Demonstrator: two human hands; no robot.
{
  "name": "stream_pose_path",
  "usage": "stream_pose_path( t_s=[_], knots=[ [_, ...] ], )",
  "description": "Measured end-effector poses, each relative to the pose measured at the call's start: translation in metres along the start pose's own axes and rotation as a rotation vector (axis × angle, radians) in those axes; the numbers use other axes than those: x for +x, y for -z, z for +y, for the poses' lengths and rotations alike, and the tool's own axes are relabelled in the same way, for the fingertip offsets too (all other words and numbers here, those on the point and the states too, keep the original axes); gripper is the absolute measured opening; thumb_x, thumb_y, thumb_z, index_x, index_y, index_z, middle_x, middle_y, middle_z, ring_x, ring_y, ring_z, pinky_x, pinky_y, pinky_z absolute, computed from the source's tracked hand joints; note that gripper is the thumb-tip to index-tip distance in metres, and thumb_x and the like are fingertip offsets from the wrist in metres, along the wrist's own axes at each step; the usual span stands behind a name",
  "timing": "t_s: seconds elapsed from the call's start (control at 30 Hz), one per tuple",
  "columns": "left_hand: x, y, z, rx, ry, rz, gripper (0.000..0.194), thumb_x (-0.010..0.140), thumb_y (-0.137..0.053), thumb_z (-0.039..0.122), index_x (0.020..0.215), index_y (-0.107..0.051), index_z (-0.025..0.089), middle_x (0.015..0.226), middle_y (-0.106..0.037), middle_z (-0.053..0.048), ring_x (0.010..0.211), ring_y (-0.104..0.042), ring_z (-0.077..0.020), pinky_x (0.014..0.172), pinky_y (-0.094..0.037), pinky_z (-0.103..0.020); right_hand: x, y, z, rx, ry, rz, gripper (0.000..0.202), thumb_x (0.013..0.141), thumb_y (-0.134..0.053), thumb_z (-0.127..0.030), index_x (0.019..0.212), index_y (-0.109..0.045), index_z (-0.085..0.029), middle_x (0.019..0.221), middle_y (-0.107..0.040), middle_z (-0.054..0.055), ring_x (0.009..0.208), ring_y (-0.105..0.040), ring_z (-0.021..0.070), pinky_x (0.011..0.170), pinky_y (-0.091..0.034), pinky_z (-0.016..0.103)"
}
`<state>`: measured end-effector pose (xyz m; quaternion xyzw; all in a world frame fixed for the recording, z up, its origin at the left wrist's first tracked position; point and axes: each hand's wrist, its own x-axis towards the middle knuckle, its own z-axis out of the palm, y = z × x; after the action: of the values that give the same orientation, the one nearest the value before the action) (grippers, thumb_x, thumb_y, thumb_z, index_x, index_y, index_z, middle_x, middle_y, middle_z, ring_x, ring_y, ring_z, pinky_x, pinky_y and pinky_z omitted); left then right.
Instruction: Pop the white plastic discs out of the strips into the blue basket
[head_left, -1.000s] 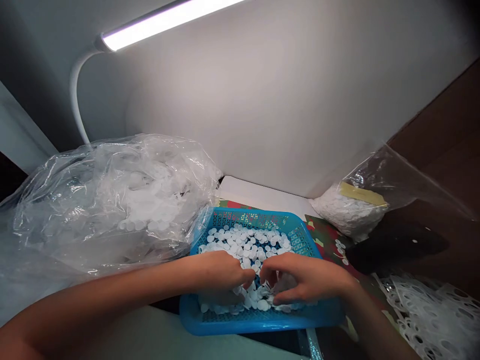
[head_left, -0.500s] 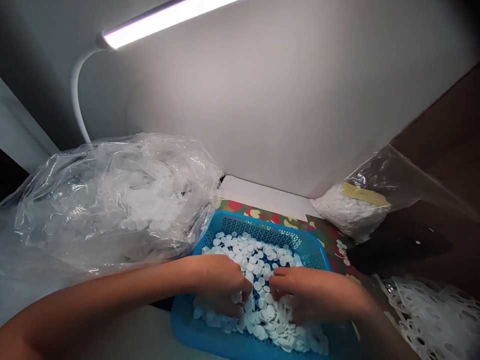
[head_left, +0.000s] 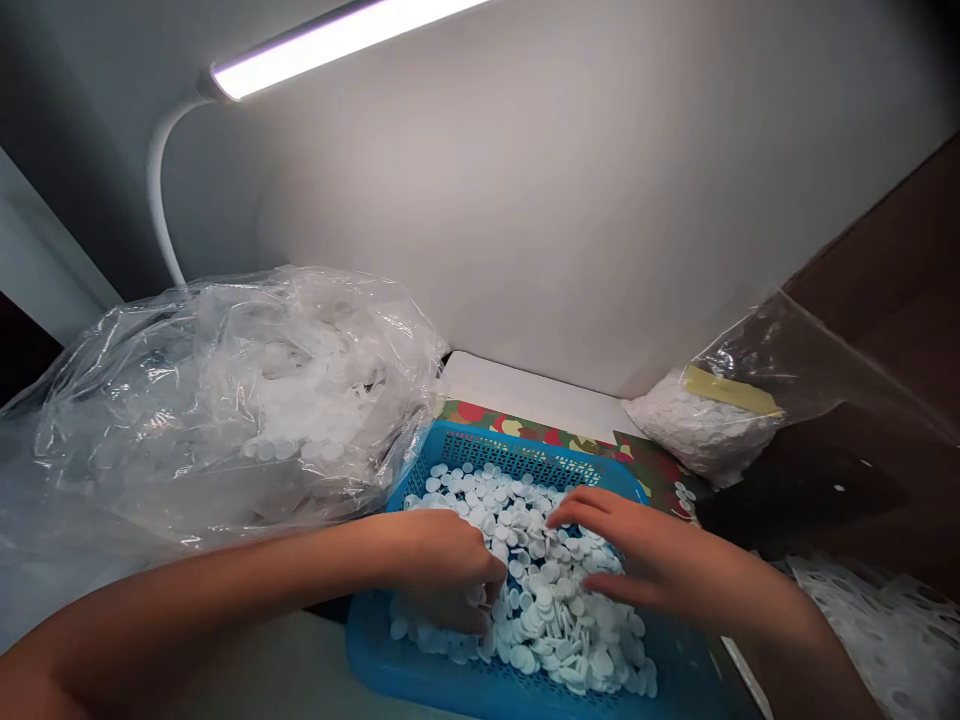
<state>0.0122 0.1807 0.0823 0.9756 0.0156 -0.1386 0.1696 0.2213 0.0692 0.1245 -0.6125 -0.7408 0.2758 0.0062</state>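
Observation:
A blue perforated basket [head_left: 420,690] holds a spread layer of small white round discs [head_left: 562,610], with bits of its blue floor showing between them. Over the left part of the basket is my left hand [head_left: 446,570], its fingers curled down and closed among the discs; a whitish piece shows at the fingertips, too unclear to tell if it is gripped. My right hand [head_left: 619,550] hovers over the right side of the discs, thumb and fingers apart, with nothing between them.
A large clear plastic bag [head_left: 225,400] of white pieces lies at the left. A tied bag with a yellow label [head_left: 705,425] stands back right, near a few loose discs [head_left: 684,495]. White ring-holed sheets [head_left: 877,630] lie lower right. A lit lamp [head_left: 345,45] hangs above.
My right hand has risen and opened, its fingers spreading away from the discs. More discs now show heaped below it. My left hand has hardly moved.

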Motion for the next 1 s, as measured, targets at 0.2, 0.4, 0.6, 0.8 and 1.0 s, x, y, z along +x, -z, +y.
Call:
stream_pose_path(
  t_s=[0.2, 0.4, 0.6, 0.8, 1.0],
  knots=[
    [0.0, 0.0, 0.001, 0.014, 0.003, -0.004, 0.024, 0.076, -0.054, 0.039, 0.091, -0.063, 0.023, 0.063, -0.064, -0.002, 0.053, -0.055, -0.017, 0.043, -0.03, -0.025, 0.004, -0.029, -0.005, -0.116, -0.033, -0.187, 0.048, 0.058, -0.066, -0.016, 0.102, -0.052, -0.026, 0.101, -0.053, 0.003, 0.081, -0.054, 0.0218, 0.055, -0.035, 0.024],
    [0.001, 0.0, 0.003, 0.027, 0.025, -0.001, 0.023, 0.075, -0.054, 0.039, 0.088, -0.064, 0.024, 0.062, -0.064, -0.002, 0.053, -0.055, -0.0175, 0.043, -0.029, -0.025, 0.017, -0.038, -0.012, -0.196, 0.028, -0.15, 0.021, 0.072, -0.044, -0.006, 0.085, -0.052, -0.02, 0.085, -0.054, 0.004, 0.068, -0.051, 0.0161, 0.051, -0.028, 0.025],
    [0.001, -0.003, 0.002, 0.011, 0.055, 0.022, 0.024, 0.075, -0.052, 0.039, 0.089, -0.064, 0.023, 0.062, -0.064, -0.002, 0.054, -0.056, -0.0175, 0.046, -0.034, -0.026, 0.015, -0.024, -0.011, -0.117, 0.081, -0.007, 0.018, 0.084, -0.039, -0.013, 0.095, -0.051, -0.021, 0.094, -0.054, 0.003, 0.075, -0.053, 0.0157, 0.061, -0.038, 0.026],
    [0.001, -0.003, 0.001, -0.018, 0.055, 0.027, 0.025, 0.076, -0.051, 0.039, 0.091, -0.064, 0.022, 0.067, -0.066, -0.003, 0.057, -0.057, -0.0174, 0.049, -0.037, -0.026, -0.001, -0.021, -0.005, -0.104, 0.015, -0.005, 0.041, 0.072, -0.057, -0.016, 0.11, -0.048, -0.028, 0.108, -0.052, 0.002, 0.091, -0.054, 0.0202, 0.072, -0.042, 0.028],
    [0.002, -0.003, 0.001, 0.005, 0.066, 0.02, 0.023, 0.075, -0.052, 0.037, 0.088, -0.064, 0.023, 0.063, -0.064, -0.003, 0.056, -0.056, -0.0181, 0.047, -0.036, -0.026, 0.005, -0.04, -0.011, -0.198, -0.048, -0.099, 0.035, 0.065, -0.052, -0.007, 0.098, -0.052, -0.02, 0.095, -0.057, 0.006, 0.082, -0.055, 0.022, 0.064, -0.04, 0.029]
  ],
)
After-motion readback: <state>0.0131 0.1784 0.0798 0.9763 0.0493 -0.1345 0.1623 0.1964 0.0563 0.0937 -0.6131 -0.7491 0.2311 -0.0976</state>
